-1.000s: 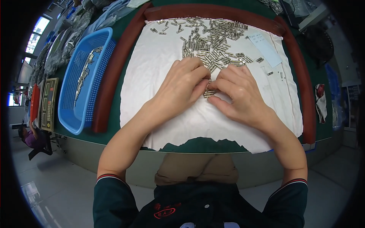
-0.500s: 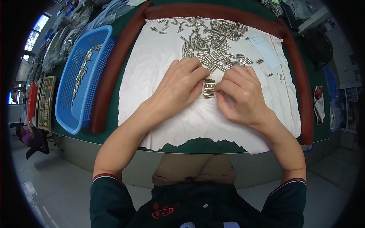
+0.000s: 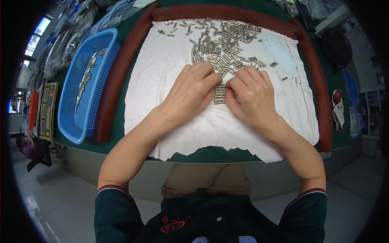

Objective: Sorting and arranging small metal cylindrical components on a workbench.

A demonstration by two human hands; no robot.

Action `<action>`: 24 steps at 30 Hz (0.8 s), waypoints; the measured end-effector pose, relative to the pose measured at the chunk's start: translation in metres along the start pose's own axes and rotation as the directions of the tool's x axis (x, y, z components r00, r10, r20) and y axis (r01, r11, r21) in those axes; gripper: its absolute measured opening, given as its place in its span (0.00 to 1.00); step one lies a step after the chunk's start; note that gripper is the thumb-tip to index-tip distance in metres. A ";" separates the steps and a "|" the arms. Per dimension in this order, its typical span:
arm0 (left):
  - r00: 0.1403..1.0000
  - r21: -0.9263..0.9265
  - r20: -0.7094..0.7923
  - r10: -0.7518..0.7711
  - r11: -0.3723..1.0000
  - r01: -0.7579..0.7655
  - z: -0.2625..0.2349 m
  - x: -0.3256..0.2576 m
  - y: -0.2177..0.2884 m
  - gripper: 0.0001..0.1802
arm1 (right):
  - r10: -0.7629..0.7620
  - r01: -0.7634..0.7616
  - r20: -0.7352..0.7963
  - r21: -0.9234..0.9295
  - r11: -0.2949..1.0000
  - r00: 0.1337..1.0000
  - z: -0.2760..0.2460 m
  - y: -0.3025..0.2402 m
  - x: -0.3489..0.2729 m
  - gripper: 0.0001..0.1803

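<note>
Where the green worktable (image 3: pixel 133 69) met its raised dark red rim (image 3: pixel 115 77), a white cloth (image 3: pixel 162 81) lay spread flat across the enclosed area, its near edge ragged and hanging close to the table front. Left of the rim stood a blue perforated basket (image 3: pixel 77 101) holding a line of small metal parts; beyond it were clear bags and, at the table's far left edge, a flat framed panel (image 3: pixel 48 109). A pale slip of paper (image 3: pixel 279 52) rested on the cloth at the far right. Grey glossy floor showed below the table front. Item of note: a loose heap of small metal pins (image 3: pixel 227 44), short silvery cylinders, scattered over the far middle of the cloth and pointing every way. Just nearer than the heap, between the two hands, sat a short stack of pins (image 3: pixel 219 94), each pin lying flat with its long axis running left to right, the pins ranked side by side in a column running away from the person. Left hand (image 3: pixel 192 91) lay palm down, fingers curled, tips touching the left ends of the stack. Right hand (image 3: pixel 253 95) lay likewise, fingertips pressed to the right ends. Both hands were partly closed upon the stack from opposite sides, pinching it between them on the cloth.
</note>
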State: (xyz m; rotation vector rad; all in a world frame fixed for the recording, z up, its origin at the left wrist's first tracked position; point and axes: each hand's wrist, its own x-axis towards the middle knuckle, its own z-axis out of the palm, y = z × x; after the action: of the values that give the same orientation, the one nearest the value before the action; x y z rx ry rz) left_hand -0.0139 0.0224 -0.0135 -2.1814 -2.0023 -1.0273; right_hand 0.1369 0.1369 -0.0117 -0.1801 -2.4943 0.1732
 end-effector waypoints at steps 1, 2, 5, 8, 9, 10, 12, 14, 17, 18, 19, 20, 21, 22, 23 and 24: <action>1.000 -0.018 -0.004 0.000 1.000 0.000 0.000 0.000 0.000 0.11 | 0.017 -0.017 0.013 0.018 1.000 1.000 0.000 0.000 0.000 0.06; 1.000 -0.017 -0.004 -0.002 1.000 0.002 0.000 0.000 0.001 0.11 | 0.016 -0.016 0.014 0.020 1.000 1.000 0.000 0.000 0.000 0.06; 1.000 -0.014 -0.013 0.003 1.000 -0.003 0.000 0.001 0.003 0.11 | 0.019 -0.020 0.007 0.021 1.000 1.000 -0.001 0.000 0.000 0.07; 1.000 -0.003 -0.022 -0.003 1.000 0.003 -0.002 0.000 0.001 0.12 | 0.003 -0.001 -0.021 0.086 0.996 1.000 -0.006 0.001 0.001 0.06; 0.999 0.001 -0.043 -0.002 1.000 0.003 -0.004 0.000 -0.001 0.12 | -0.054 0.057 -0.022 0.154 0.986 0.998 -0.007 0.003 0.000 0.06; 0.998 0.004 -0.064 -0.002 1.000 0.002 -0.005 0.000 -0.002 0.12 | -0.110 0.114 -0.027 0.221 0.969 0.994 -0.008 0.004 0.000 0.06; 0.997 0.007 -0.076 -0.005 1.000 0.006 -0.008 0.000 -0.005 0.12 | -0.144 0.141 -0.009 0.245 0.959 0.990 -0.012 0.006 0.001 0.06; 0.996 0.008 -0.087 -0.009 1.000 0.009 -0.010 0.000 -0.006 0.11 | -0.176 0.167 0.010 0.268 0.949 0.984 -0.013 0.009 0.001 0.07; 0.996 0.014 -0.089 -0.021 1.000 0.023 -0.010 0.000 -0.006 0.11 | -0.201 0.186 0.022 0.290 0.939 0.979 -0.013 0.015 0.001 0.13; 0.997 0.016 -0.080 -0.020 1.000 0.021 -0.010 0.000 -0.006 0.11 | -0.215 0.199 0.024 0.293 0.935 0.976 -0.014 0.014 0.001 0.13; 0.997 0.018 -0.073 -0.019 1.000 0.020 -0.010 0.001 -0.006 0.11 | -0.230 0.212 0.027 0.296 0.931 0.973 -0.014 0.014 0.001 0.14; 0.997 0.017 -0.073 -0.020 1.000 0.021 -0.011 0.001 -0.005 0.11 | -0.230 0.211 0.028 0.297 0.931 0.973 -0.014 0.014 0.001 0.14; 0.997 0.020 -0.074 -0.023 1.000 0.024 -0.011 0.001 -0.005 0.11 | -0.234 0.216 0.028 0.293 0.931 0.972 -0.014 0.013 0.001 0.14; 0.997 0.023 -0.076 -0.025 0.999 0.027 -0.011 0.001 -0.005 0.10 | -0.240 0.221 0.029 0.290 0.931 0.970 -0.014 0.013 0.001 0.14; 0.997 0.021 -0.078 -0.026 0.999 0.028 -0.010 0.001 -0.006 0.10 | -0.240 0.221 0.032 0.289 0.931 0.970 -0.014 0.013 0.000 0.14; 0.996 0.022 -0.081 -0.025 0.999 0.026 -0.011 0.000 -0.007 0.10 | -0.247 0.227 0.034 0.287 0.931 0.968 -0.013 0.013 0.001 0.14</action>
State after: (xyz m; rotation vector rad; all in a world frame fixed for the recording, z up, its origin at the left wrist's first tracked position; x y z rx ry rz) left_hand -0.0249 0.0190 -0.0079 -2.0737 -2.0023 -1.0713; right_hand 0.1451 0.1505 -0.0030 0.2493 -2.5008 0.4348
